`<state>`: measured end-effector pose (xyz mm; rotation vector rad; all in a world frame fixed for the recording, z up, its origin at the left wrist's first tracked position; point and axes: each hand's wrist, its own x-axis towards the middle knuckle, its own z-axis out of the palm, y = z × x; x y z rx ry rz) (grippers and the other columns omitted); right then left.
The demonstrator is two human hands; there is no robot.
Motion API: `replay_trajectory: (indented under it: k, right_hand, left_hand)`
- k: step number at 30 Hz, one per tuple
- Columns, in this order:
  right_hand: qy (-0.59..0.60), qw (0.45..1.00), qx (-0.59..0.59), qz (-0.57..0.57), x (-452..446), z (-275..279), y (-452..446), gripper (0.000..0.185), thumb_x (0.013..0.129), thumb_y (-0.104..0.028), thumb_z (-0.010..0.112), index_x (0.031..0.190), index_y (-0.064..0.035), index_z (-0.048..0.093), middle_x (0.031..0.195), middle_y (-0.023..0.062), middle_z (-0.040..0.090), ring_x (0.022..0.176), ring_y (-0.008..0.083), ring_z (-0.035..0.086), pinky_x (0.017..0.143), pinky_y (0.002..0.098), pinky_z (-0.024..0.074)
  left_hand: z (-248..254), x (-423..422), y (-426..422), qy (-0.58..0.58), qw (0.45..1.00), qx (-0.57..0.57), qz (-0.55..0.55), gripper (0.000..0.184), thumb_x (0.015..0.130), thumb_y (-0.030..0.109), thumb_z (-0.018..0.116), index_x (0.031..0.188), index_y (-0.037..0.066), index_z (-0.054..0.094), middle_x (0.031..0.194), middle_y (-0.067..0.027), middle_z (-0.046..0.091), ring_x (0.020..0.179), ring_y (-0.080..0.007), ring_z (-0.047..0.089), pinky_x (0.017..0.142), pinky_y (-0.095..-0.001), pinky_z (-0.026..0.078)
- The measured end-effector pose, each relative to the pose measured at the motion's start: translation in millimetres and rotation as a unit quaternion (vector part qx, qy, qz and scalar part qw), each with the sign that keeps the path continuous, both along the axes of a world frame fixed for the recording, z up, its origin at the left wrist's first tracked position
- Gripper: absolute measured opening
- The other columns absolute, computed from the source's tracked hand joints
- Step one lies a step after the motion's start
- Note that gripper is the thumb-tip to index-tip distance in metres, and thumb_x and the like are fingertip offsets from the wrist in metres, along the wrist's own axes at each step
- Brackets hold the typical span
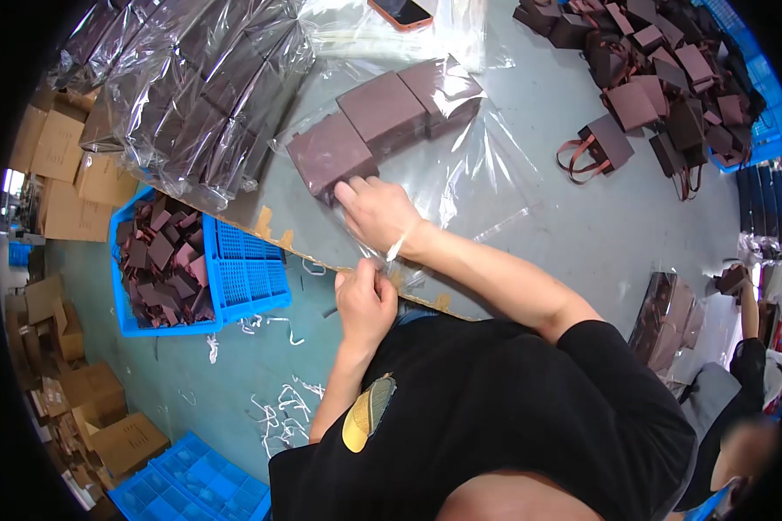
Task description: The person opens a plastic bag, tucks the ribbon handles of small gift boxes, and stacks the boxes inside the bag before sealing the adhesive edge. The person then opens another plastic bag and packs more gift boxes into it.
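Observation:
Three dark brown boxes point(382, 108) lie end to end in a slanting row on the table, in and under a clear plastic bag point(495, 174). My right hand point(378, 213) has its fingers curled against the near end of the closest box, with clear film around the wrist. Below it, at the table's edge, my left hand point(365, 304) is closed in a pinch on the bag's near edge. Its fingertips are partly hidden.
Film-wrapped brown boxes point(200, 95) are stacked at upper left. Small brown bags with ribbon handles point(643, 95) are heaped at upper right. A phone point(401, 13) lies at the back. Blue crates point(252, 269) stand on the floor. Another person point(738, 408) is at right.

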<state>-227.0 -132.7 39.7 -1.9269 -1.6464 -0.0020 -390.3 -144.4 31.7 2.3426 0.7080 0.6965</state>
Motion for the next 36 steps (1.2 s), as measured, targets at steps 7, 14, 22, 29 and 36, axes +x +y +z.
replay_trajectory:
  k: [7,14,22,29,36]
  right_hand:
    - [0.018,0.999,-0.043,-0.018,-3,-2,24,0.023,0.084,-0.008,0.056,0.105,-0.0008,0.05,0.098,0.0217,0.058,0.071,0.0393,0.068,0.061,0.0482,0.0549]
    - [-0.036,0.997,0.075,-0.005,11,-19,13,0.014,0.084,-0.011,0.061,0.095,-0.0045,0.054,0.091,0.0185,0.058,0.069,0.0366,0.066,0.059,0.0469,0.0532]
    - [-0.013,0.997,-0.022,0.071,24,-10,14,0.033,0.084,-0.017,0.062,0.113,-0.0057,0.052,0.092,0.0205,0.06,0.073,0.0383,0.066,0.059,0.0478,0.0523]
    - [-0.077,0.987,0.114,0.087,24,-13,20,0.026,0.075,-0.018,0.066,0.096,-0.0089,0.053,0.083,0.0105,0.058,0.078,0.0294,0.061,0.063,0.0388,0.0507]
    - [-0.071,0.994,0.081,0.012,10,-14,29,0.025,0.076,-0.02,0.065,0.095,-0.0092,0.053,0.083,0.0092,0.056,0.081,0.0276,0.062,0.068,0.0414,0.0499]
  left_hand:
    - [-3,-3,-1,0.004,1.0,-0.004,0.027,0.013,0.079,0.001,0.063,0.09,0.003,0.056,0.061,-0.0079,0.055,0.058,-0.0292,0.056,0.068,-0.0412,0.04]
    - [21,8,-4,-0.048,0.981,0.177,0.067,0.057,0.073,0.015,0.08,0.122,0.001,0.053,0.097,-0.0119,0.06,0.086,-0.0279,0.057,0.076,-0.0386,0.043]
    - [31,45,28,-0.026,0.982,0.143,0.12,0.065,0.077,0.016,0.077,0.133,-0.002,0.049,0.097,-0.0123,0.061,0.088,-0.0281,0.059,0.079,-0.0396,0.043]
    - [37,43,27,-0.081,0.985,0.149,0.026,0.023,0.087,-0.003,0.059,0.109,-0.004,0.064,0.085,-0.0173,0.063,0.079,-0.0355,0.06,0.075,-0.0439,0.046]
    - [34,40,26,-0.084,0.985,0.148,0.03,0.024,0.084,-0.003,0.06,0.109,-0.004,0.063,0.086,-0.016,0.063,0.079,-0.0356,0.06,0.071,-0.0446,0.047]
